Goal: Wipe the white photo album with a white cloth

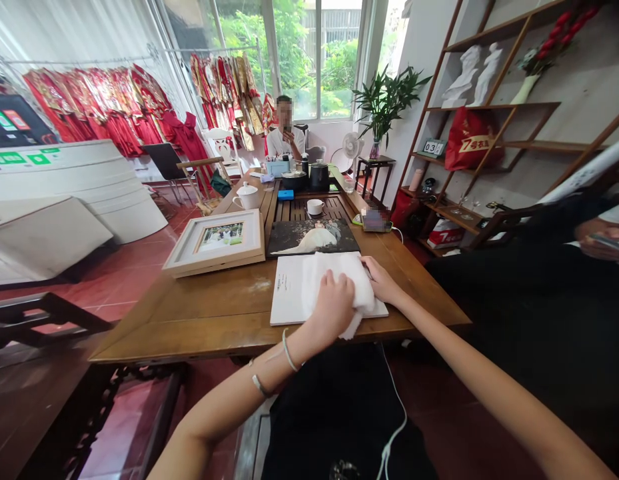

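A white board or album with small print lies flat near the front edge of the wooden table. On top of it, my left hand presses a bunched white cloth, fingers curled into the fabric. My right hand grips the board's right edge beside the cloth; its fingertips are partly hidden. Just behind lies a dark picture panel showing a white gown. To the left, a light-framed photo rests on what seems to be another frame.
Farther back on the table are a white cup, a lidded white mug, a blue box, a dark kettle and a phone with a cable. One person sits opposite; another person's hand is at right.
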Motion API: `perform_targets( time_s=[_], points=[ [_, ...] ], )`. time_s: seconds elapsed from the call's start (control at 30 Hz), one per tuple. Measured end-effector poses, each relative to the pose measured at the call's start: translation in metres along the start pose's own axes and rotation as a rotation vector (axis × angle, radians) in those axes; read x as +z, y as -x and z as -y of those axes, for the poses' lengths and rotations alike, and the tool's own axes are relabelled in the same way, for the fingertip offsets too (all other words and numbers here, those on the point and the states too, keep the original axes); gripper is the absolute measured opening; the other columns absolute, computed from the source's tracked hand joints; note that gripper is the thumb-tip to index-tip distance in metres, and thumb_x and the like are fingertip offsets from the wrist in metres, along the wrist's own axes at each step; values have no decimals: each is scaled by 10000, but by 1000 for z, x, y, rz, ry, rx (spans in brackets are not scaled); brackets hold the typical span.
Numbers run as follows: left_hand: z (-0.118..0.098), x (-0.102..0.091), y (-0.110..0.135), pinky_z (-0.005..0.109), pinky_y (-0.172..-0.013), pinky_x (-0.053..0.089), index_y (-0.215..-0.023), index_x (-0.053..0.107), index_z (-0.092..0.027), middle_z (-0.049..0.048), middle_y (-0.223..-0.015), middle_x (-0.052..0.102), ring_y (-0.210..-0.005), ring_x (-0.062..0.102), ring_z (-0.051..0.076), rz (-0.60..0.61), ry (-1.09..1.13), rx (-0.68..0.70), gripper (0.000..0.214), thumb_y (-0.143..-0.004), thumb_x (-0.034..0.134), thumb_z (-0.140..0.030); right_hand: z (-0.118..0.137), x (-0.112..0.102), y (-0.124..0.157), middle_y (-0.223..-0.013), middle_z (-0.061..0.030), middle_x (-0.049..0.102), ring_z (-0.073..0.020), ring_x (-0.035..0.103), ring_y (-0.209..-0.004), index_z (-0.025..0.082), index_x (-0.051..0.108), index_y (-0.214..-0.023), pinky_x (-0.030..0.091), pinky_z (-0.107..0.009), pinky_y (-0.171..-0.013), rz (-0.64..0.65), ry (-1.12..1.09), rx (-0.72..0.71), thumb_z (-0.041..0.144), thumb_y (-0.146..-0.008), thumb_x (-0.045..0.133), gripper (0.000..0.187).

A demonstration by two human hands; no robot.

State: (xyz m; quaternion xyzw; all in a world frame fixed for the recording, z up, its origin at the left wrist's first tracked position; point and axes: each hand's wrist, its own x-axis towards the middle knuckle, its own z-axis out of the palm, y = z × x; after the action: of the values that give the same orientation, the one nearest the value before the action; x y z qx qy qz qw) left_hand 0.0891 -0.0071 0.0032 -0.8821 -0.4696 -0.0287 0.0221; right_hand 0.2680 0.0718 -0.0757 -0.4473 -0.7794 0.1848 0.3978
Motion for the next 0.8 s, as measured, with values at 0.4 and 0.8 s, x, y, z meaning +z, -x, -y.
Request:
perform_targets(
  time_s=[0.4,0.8],
  points=[
    [-9,-12,43,491,-1017,393,-1296,464,-157,100,-1387,480,-1333,342,331,79,112,-19,501,-805,536,-220,-2,2,1,-1162,-112,563,-250,544,-1105,201,524,-1138,427,-427,-974,-19,29,-18,155,-734,505,407],
    [62,-11,-34,509,-1054,330,-1398,383,-198,84,-1469,382,-1364,297,310,136,95,234,733,-683,540,-146,-2,3,-1,-1217,-142,570,-286,536,-1140,184,432,-1305,416,-489,-991,-35,76,-49,137,-724,475,585]
  ],
)
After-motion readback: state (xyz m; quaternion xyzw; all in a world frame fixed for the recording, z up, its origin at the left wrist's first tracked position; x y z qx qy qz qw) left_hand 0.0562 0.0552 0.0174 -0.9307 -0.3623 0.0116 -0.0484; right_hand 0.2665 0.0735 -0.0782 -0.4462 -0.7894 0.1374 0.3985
